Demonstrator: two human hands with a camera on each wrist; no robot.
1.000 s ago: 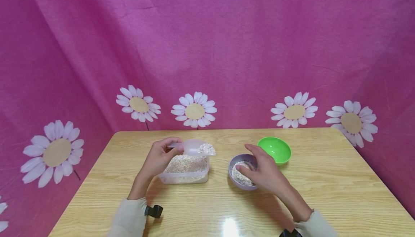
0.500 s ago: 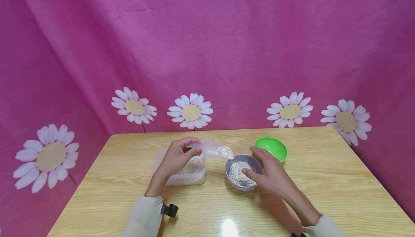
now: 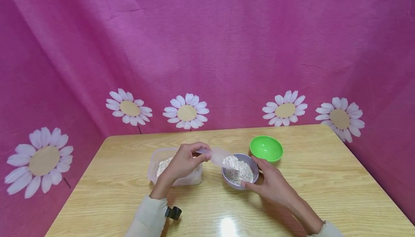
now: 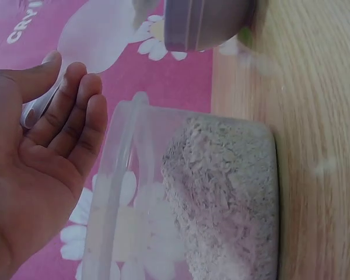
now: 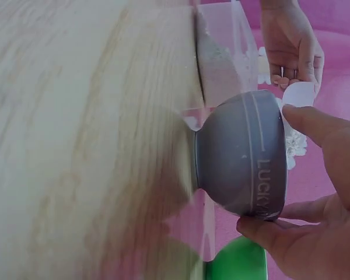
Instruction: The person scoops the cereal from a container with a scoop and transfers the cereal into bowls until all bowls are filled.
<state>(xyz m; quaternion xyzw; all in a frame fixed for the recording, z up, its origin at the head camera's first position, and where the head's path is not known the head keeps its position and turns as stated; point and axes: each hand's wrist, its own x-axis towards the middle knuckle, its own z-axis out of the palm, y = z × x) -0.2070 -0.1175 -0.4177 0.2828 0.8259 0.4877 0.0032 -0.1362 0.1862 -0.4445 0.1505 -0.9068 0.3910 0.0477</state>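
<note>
My left hand pinches the handle of a translucent plastic scoop between thumb and fingers. The scoop tilts down over the left rim of a purple bowl, and pale oat flakes lie at its lip, right above the flakes heaped in the bowl. On the bowl's right side, my right hand holds the rim, thumb at the near side and fingers at the far side. The right wrist view shows lettering on the bowl's outer wall. Below my left hand stands a clear plastic container part-filled with flakes.
A green bowl stands just behind and right of the purple one. All of it rests on a wooden table, with a pink daisy-printed cloth hanging behind its far edge.
My left hand has carried the loaded scoop rightward from above the container to the purple bowl and tipped it down. My right hand has closed in on the bowl's rim.
</note>
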